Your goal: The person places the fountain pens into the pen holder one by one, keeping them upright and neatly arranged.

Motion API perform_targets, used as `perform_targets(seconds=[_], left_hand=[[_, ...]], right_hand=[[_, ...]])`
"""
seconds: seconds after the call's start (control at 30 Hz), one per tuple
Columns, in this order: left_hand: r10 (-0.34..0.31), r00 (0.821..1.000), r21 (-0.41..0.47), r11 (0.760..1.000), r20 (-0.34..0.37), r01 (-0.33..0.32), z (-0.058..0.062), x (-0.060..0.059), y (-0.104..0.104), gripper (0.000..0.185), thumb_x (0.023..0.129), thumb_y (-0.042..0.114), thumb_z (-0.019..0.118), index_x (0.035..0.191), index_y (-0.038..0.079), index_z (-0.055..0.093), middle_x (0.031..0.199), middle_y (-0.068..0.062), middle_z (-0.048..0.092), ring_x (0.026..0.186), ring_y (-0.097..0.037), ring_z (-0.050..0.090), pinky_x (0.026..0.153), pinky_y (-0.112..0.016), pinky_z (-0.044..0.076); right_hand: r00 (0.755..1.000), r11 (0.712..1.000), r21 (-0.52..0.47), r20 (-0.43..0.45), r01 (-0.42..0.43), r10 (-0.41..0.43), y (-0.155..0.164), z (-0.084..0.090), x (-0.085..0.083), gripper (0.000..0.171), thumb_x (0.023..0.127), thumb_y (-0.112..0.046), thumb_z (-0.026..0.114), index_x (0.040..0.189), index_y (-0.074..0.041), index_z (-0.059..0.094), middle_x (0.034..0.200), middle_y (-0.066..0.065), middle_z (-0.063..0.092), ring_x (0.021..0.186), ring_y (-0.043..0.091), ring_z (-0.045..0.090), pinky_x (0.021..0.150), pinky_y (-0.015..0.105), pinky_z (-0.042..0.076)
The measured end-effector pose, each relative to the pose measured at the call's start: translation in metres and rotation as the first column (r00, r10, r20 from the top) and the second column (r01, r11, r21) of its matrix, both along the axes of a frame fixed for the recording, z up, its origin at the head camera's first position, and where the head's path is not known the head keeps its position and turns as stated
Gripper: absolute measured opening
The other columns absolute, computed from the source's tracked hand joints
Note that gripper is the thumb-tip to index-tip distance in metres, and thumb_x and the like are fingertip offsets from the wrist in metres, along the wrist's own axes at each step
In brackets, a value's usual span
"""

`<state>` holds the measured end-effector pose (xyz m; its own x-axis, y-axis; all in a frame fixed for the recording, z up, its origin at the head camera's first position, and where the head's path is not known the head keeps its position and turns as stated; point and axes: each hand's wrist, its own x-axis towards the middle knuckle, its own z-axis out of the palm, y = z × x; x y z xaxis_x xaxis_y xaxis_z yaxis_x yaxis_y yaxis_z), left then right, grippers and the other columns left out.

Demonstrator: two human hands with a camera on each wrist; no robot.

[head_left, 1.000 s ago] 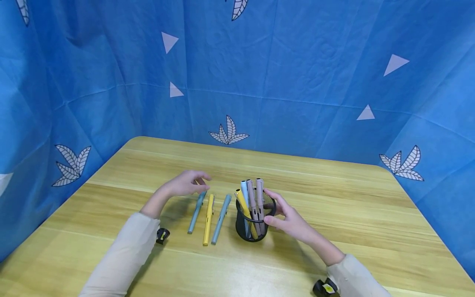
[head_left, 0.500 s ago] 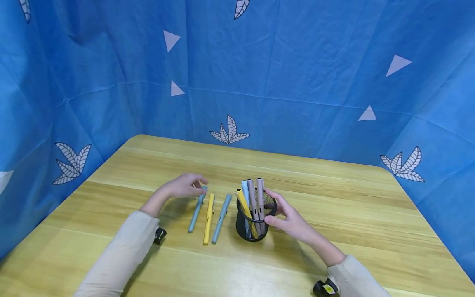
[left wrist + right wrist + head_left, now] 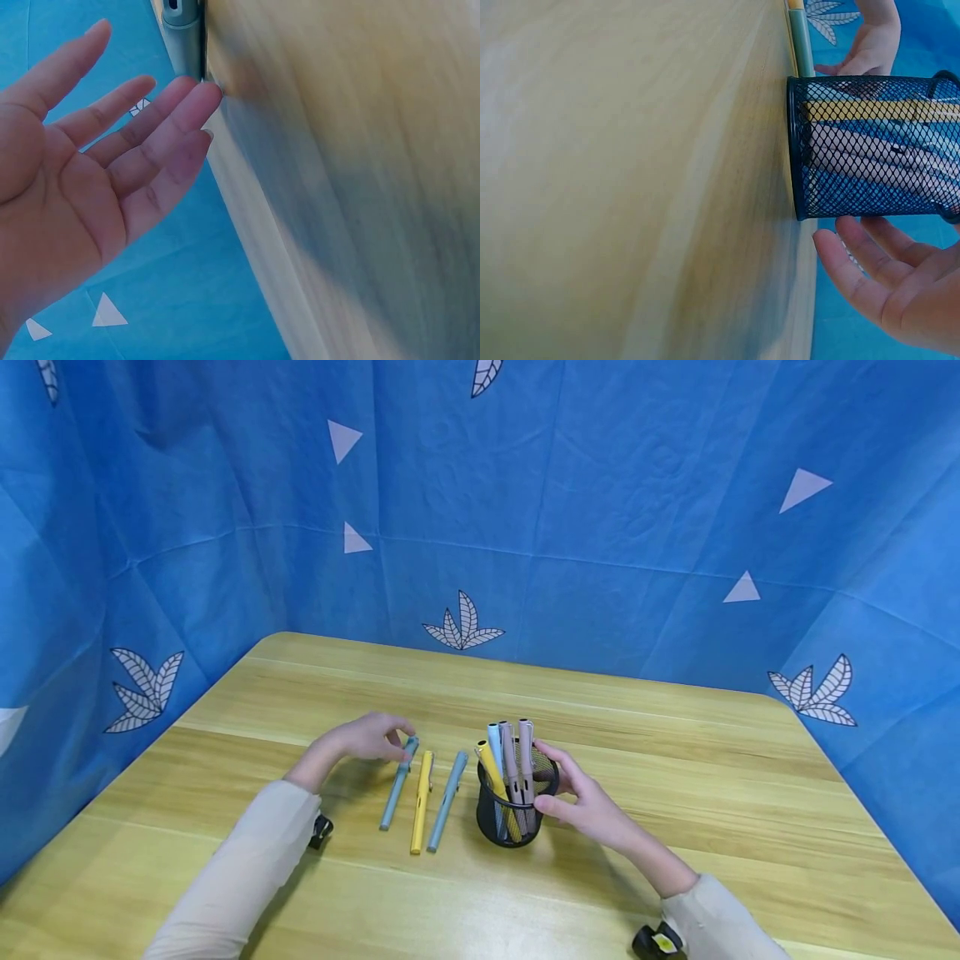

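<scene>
In the head view my left hand (image 3: 373, 737) is at the far end of the leftmost grey-blue pen (image 3: 396, 789), thumb and forefinger on either side of its cap. The left wrist view shows the palm, with the fingers loosely extended and fingertips right at this pen (image 3: 182, 37). To its right lie a yellow pen (image 3: 421, 810) and a second grey-blue pen (image 3: 446, 806). My right hand (image 3: 581, 802) grips the side of a black mesh pen holder (image 3: 487, 818), thumb near the rim and fingers around the far side. Yellow, light blue and mauve-grey pens (image 3: 870, 154) stand in it.
The wooden table (image 3: 675, 752) has a rounded far edge. Behind it hangs a blue cloth (image 3: 600, 527) with white triangles and leaves. A black strap piece (image 3: 321, 832) sits under the left sleeve, another black piece (image 3: 656, 941) by the right sleeve.
My left hand has moved slightly down and left, its fingers lowering around the cap end of the leftmost grey-blue pen. The right hand and pen holder have stayed in place.
</scene>
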<state>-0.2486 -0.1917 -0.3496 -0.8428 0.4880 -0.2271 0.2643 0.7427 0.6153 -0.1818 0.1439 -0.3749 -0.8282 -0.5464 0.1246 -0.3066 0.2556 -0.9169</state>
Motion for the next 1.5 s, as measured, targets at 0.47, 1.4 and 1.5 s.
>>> perform_targets(seconds=[0.47, 1.4, 1.5], left_hand=[[0.009, 0.985, -0.05, 0.999, 0.173, 0.0, 0.0, -0.006, 0.004, 0.074, 0.076, 0.013, 0.071, 0.135, -0.002, 0.03, 0.083, -0.008, 0.049, 0.063, -0.015, 0.043, 0.057, -0.028, 0.04], [0.059, 0.955, -0.088, 0.995, 0.29, -0.035, -0.01, -0.022, 0.007, 0.085, 0.073, 0.012, 0.074, 0.141, 0.009, 0.023, 0.07, -0.005, 0.043, 0.051, -0.013, 0.038, 0.049, -0.022, 0.035], [0.054, 0.955, -0.092, 0.995, 0.292, -0.028, -0.011, -0.023, 0.007, 0.084, 0.073, 0.012, 0.074, 0.14, 0.01, 0.024, 0.069, -0.004, 0.043, 0.051, -0.013, 0.038, 0.049, -0.022, 0.035]], right_hand=[[1.0, 1.0, -0.006, 0.009, 0.0, 0.0, 0.0, -0.001, 0.0, 0.065, 0.088, -0.011, 0.056, 0.142, -0.016, 0.02, 0.115, 0.026, 0.049, 0.105, 0.04, 0.048, 0.068, 0.041, 0.051], [1.0, 1.0, -0.002, -0.014, -0.017, 0.017, 0.0, 0.001, -0.001, 0.067, 0.088, -0.016, 0.058, 0.142, -0.011, 0.018, 0.104, 0.023, 0.055, 0.095, 0.031, 0.052, 0.062, 0.041, 0.052], [1.0, 1.0, -0.005, -0.007, -0.017, 0.017, -0.001, 0.002, 0.0, 0.067, 0.088, -0.016, 0.058, 0.142, -0.011, 0.018, 0.105, 0.023, 0.054, 0.095, 0.031, 0.052, 0.062, 0.041, 0.052]])
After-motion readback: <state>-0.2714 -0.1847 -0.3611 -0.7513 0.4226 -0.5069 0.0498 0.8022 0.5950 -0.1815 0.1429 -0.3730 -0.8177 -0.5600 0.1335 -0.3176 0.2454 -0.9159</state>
